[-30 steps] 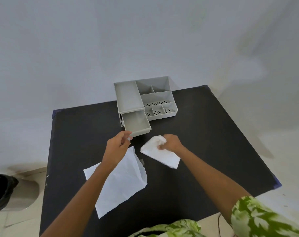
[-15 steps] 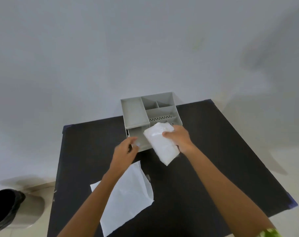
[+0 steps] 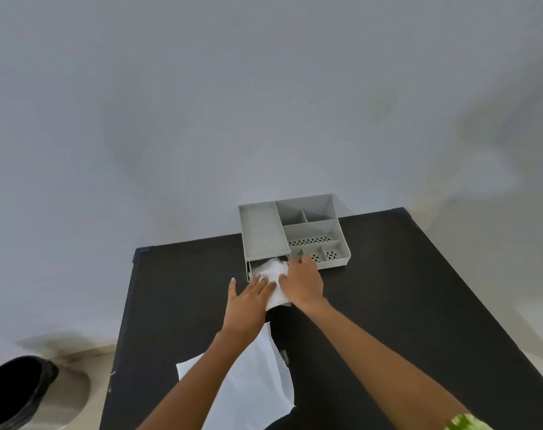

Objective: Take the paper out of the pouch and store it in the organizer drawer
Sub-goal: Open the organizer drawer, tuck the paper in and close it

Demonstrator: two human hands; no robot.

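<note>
Head view: paper (image 3: 271, 276) now pressed into organizer drawer (image 3: 251, 268), up from mid-air. Right hand (image 3: 302, 282) fingers grip it; left hand (image 3: 246, 301) fingers flat, spread. Pouch (image 3: 248, 383) lies on surface (image 3: 388, 290). Storing nearly done.

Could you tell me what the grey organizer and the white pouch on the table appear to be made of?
The organizer looks like matte moulded plastic: uniform grey, thin rigid walls, perforated floors. The pouch looks like thin white paper or film: flat, limp, curled edges; which one is unclear.
</note>
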